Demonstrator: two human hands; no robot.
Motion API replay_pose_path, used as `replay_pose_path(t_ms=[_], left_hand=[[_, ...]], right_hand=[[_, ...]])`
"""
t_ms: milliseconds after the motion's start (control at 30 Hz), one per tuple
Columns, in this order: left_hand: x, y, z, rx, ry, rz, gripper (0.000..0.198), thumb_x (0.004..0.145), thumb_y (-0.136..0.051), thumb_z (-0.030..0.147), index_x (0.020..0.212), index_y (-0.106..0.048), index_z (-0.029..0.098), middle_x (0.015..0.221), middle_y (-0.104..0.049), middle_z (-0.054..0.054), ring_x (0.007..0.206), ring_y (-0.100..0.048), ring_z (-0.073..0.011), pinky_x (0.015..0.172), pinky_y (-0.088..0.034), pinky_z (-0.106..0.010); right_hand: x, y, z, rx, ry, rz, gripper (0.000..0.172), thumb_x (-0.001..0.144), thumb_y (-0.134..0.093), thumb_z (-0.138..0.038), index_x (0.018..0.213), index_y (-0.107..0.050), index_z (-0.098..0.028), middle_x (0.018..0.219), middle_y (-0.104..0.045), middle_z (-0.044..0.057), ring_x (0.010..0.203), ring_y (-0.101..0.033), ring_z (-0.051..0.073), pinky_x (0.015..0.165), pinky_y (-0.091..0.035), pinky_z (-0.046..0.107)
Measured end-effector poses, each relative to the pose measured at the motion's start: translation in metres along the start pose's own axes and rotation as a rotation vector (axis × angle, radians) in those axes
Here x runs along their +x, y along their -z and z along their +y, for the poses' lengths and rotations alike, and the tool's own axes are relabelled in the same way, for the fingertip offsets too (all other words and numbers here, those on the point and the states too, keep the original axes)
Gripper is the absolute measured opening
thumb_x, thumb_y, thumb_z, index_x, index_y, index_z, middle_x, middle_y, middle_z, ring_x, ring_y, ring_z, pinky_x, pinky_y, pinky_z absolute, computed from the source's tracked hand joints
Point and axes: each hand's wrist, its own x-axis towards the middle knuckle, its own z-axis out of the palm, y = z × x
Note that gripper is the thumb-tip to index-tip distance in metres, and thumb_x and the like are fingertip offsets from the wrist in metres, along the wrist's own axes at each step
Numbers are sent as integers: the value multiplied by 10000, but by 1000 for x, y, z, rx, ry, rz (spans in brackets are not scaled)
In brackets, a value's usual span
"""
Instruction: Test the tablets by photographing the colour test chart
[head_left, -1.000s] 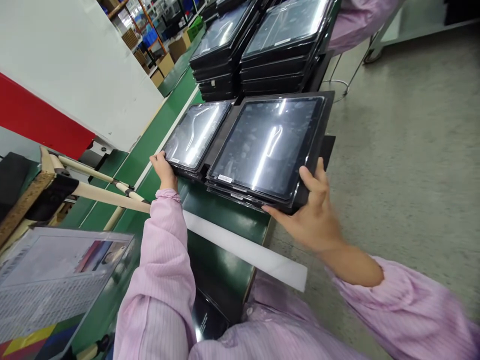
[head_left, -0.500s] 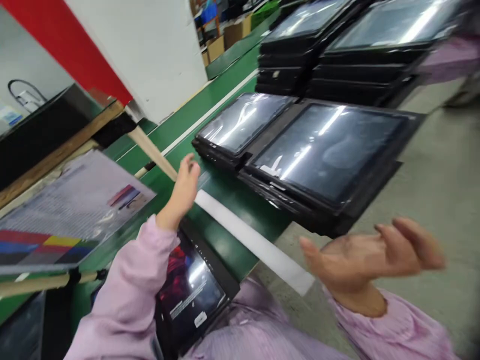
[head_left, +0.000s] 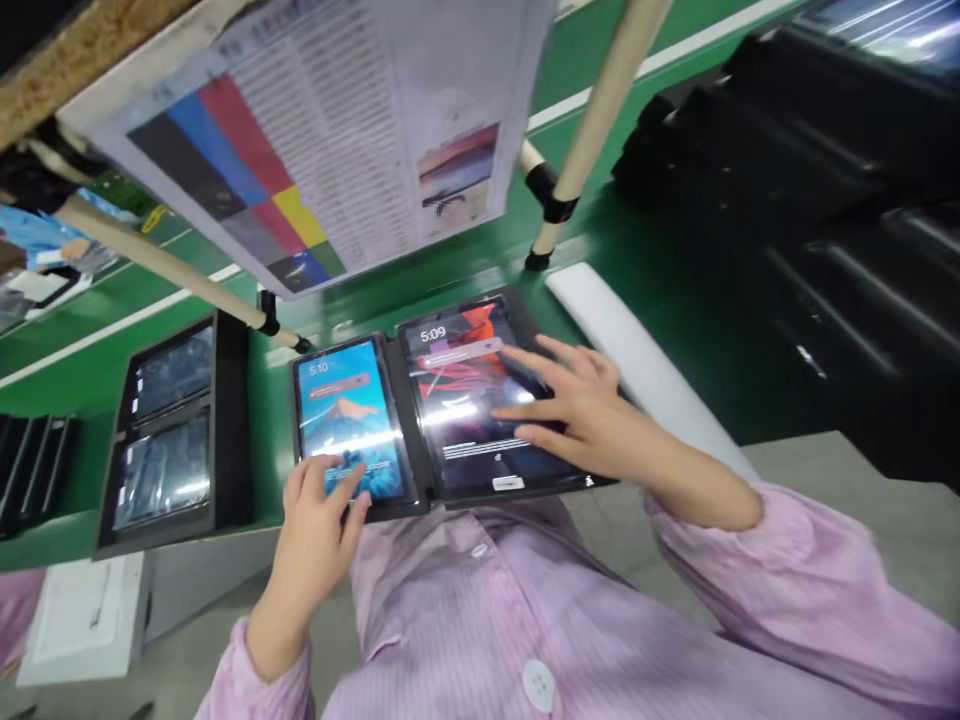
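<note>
Two lit tablets lie side by side in a black foam tray (head_left: pixel 421 440) at the bench's front edge. The left tablet (head_left: pixel 341 415) shows a blue mountain picture and 5:10. On the right tablet (head_left: pixel 465 400) there is a dark and red picture with 5:09. My left hand (head_left: pixel 315 520) is open over the lower part of the left tablet, its fingertips at the glass. My right hand (head_left: pixel 577 405) spreads its fingers over the right side of the right tablet. Whether the fingertips press the screens I cannot tell.
A printed sheet with colour blocks (head_left: pixel 360 150) hangs above on a pipe frame (head_left: pixel 607 100). Left stands a black tray with two dark tablets (head_left: pixel 172 430). A white strip (head_left: pixel 649 370) lies at right, before stacked black trays (head_left: pixel 750 180). Far left, another person's hand (head_left: pixel 75 248) shows.
My view has swung left and down, from the stacked trays to the lit tablets. Both hands, raised in the air before, are now at the two tablets.
</note>
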Motion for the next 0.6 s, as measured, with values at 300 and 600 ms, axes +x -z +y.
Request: replay_pose_path(t_ms=[300, 600], left_hand=[[40, 10, -77, 196, 259, 260, 590, 955, -499, 396, 1458, -486, 87, 1304, -487, -247, 1259, -429, -371, 1063, -361, -596], [-39, 3, -46, 48, -69, 138, 353, 923, -584, 215, 1269, -653, 236, 1294, -470, -151, 1215, -448, -299, 1028, -375, -483]], right_hand=[[12, 4, 33, -276, -689, 283, 640, 941, -497, -499, 1474, -499, -145, 1565, -350, 229, 1427, -388, 367, 1098, -324, 602], [-101, 13, 59, -512, -870, 228, 692, 872, -543, -567, 1388, -610, -110, 1216, -644, 263, 1159, -614, 362, 874, -492, 497]])
